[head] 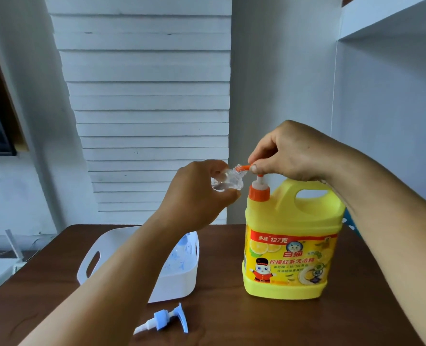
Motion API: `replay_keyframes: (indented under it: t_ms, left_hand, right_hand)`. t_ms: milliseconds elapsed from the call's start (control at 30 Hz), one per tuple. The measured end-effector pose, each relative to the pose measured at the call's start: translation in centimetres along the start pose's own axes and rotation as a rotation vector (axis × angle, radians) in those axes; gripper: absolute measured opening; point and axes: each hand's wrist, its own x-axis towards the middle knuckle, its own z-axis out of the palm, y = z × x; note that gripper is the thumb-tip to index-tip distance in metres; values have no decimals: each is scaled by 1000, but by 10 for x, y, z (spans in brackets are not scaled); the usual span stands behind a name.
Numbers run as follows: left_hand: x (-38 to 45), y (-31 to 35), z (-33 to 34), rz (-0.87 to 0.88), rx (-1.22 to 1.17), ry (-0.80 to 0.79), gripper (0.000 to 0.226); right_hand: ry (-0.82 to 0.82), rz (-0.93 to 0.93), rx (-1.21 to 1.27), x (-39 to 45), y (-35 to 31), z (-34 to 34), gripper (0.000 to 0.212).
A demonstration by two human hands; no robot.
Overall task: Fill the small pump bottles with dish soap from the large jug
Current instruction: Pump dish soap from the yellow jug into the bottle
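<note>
A large yellow dish soap jug [289, 245] with an orange pump stands on the brown table [231, 320]. My right hand [289, 151] rests on top of the orange pump head [244, 168], fingers curled round it. My left hand [197, 193] holds a small clear bottle [228, 181] tilted, its mouth up against the pump's orange spout. A blue and white pump top [165, 318] lies loose on the table near the front edge.
A white handled basket [184, 280] with several more small blue-topped bottles stands left of the jug, partly behind my left forearm. A white slatted panel and wall stand behind the table. White shelving is at the upper right.
</note>
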Motion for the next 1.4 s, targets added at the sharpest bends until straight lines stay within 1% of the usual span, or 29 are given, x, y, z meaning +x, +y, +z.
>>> replay_keyframes:
  t_ms: [133, 400, 600, 733, 867, 967, 1100, 1233, 1400]
  left_hand:
    - [-3, -3, 4, -8, 18, -32, 24]
    - [-1, 0, 1, -11, 12, -11, 29]
    - [-5, -2, 4, -16, 18, -38, 26]
    - [-4, 1, 2, -12, 1, -20, 26]
    - [-2, 2, 1, 2, 9, -8, 25]
    - [-5, -1, 5, -8, 8, -27, 22]
    - [-6, -1, 5, -23, -9, -32, 23]
    - [-2, 2, 1, -16, -1, -9, 26]
    - [-6, 1, 4, -24, 0, -25, 25]
  right_hand:
    - [-8, 20, 42, -3, 6, 10, 11]
    - [-13, 1, 4, 0, 2, 0, 12]
    - [-8, 19, 42, -5, 6, 11, 10]
    - [-12, 5, -2, -1, 0, 3, 12]
    - [14, 2, 40, -2, 3, 2, 11]
    - [2, 10, 60, -5, 7, 10, 12]
    - [-24, 18, 14, -2, 3, 7, 10]
    - [-1, 5, 59, -1, 4, 0, 10]
    - [1, 14, 82, -4, 10, 11, 13]
